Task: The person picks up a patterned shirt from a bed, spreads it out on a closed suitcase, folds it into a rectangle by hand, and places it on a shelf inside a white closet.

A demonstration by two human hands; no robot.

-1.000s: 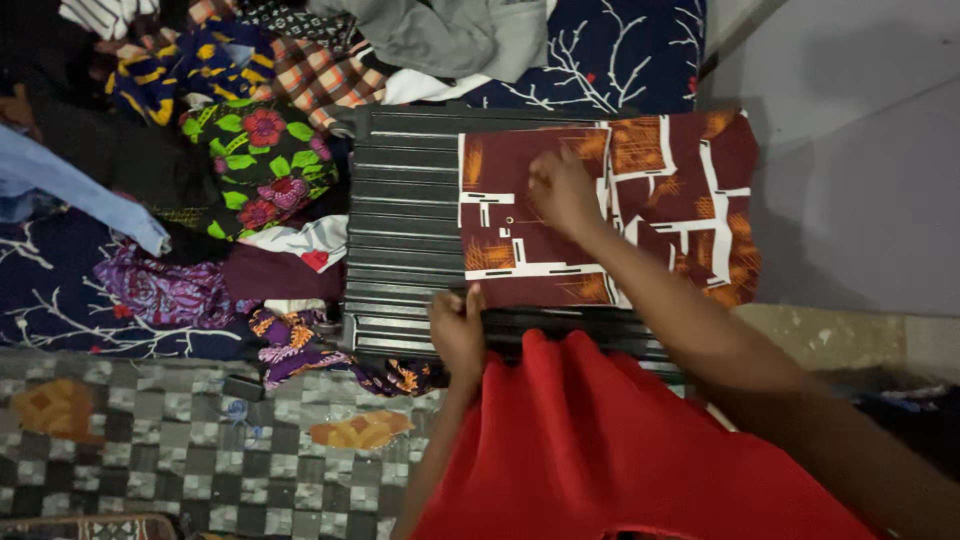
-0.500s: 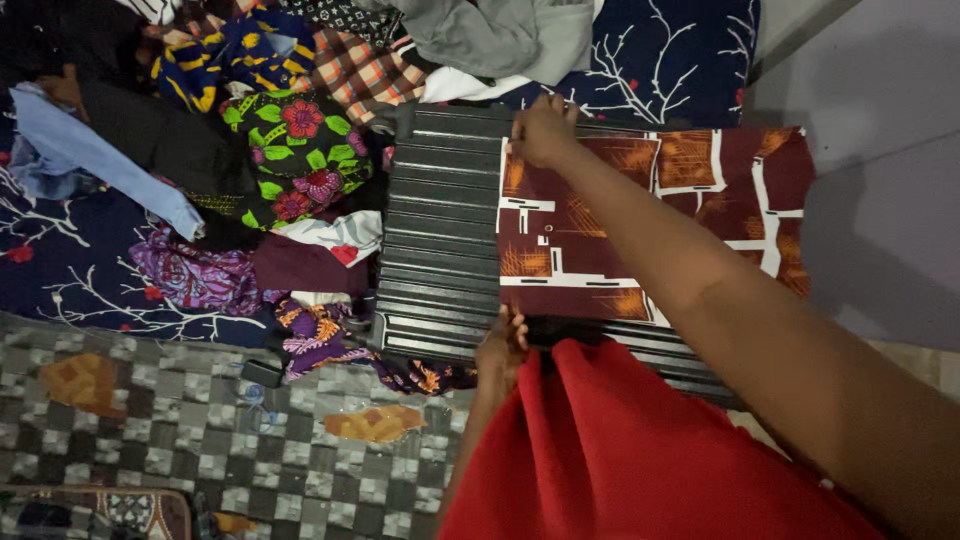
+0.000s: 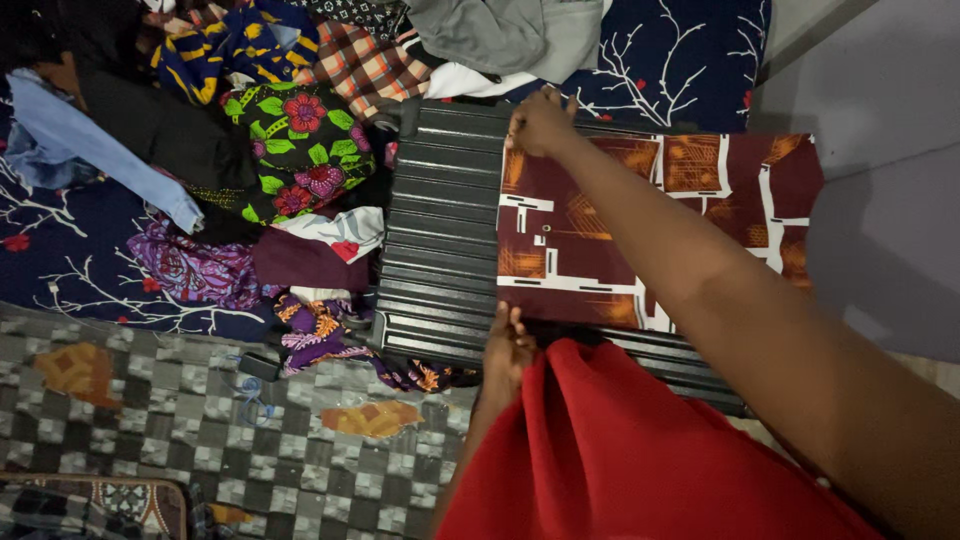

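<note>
Pinching the far left corner of the maroon cloth (image 3: 590, 245), the right hand (image 3: 540, 122) is reaching across it near the top centre of the frame. Closed fingers of the left hand (image 3: 508, 345) are gripping the near left corner, just above the red garment (image 3: 610, 450). Between both hands the cloth is lying flat on the black ribbed suitcase (image 3: 440, 230) at centre. Mixed clothes (image 3: 290, 150) are piling up at upper left, beside the suitcase.

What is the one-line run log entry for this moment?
left hand: grips near corner of maroon patterned cloth | right hand: grips far corner | cloth: flat on dark ribbed suitcase
</note>
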